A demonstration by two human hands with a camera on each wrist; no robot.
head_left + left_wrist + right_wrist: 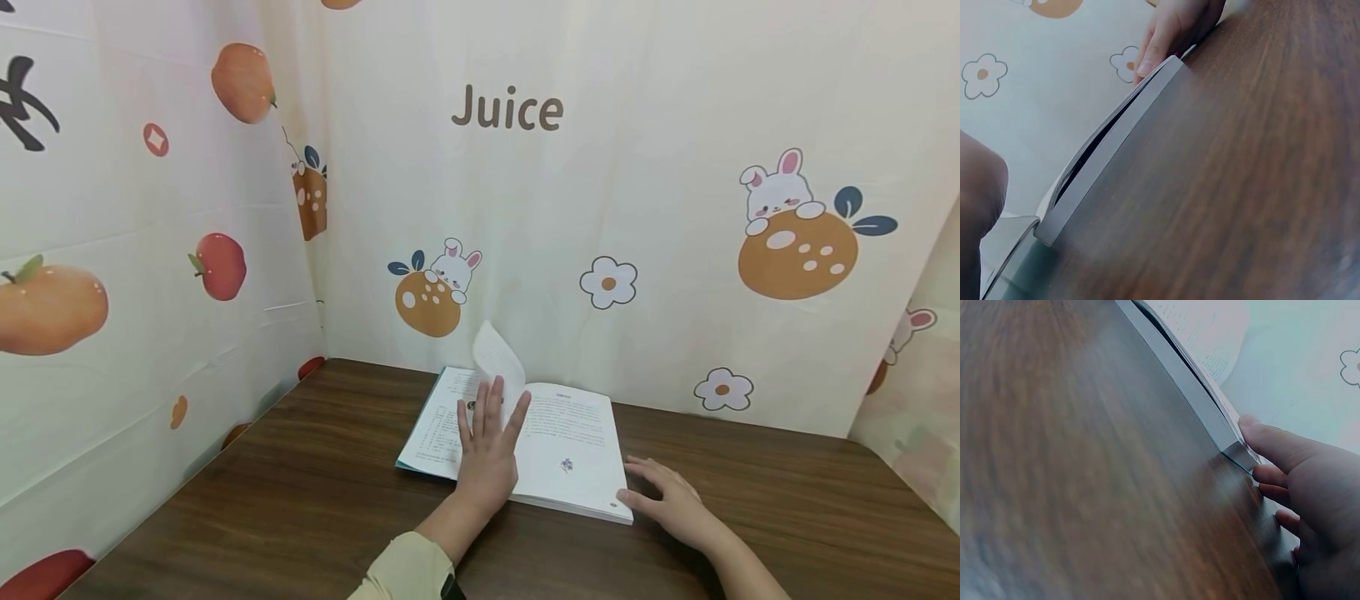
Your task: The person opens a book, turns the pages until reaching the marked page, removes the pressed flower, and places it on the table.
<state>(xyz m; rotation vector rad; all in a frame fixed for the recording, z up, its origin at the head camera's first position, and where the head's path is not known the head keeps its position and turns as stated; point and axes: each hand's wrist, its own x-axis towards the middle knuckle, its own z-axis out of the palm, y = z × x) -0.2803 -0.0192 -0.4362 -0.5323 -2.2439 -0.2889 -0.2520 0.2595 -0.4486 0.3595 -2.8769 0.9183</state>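
Note:
A book (564, 433) lies spread on the dark wooden table, its pages printed with small text and a small flower drawing. One loose page (497, 354) stands up near the spine, curving toward the left side. My left hand (487, 467) is over the book's middle, its straight fingers spread and touching the raised page. At the lower right corner of the book is my right hand (675, 504). Its thumb (1272, 440) rests on the page edge, while the other fingers lie loosely along the book's side. In the left wrist view, only a dark, blurred part of the left hand (982, 187) shows.
The brown table (300, 492) extends around the book on all sides. Behind it hangs a pale curtain (675, 350) with printed rabbits, oranges and flowers, close to the book's far edge. Another printed curtain (150, 375) borders the table's left side.

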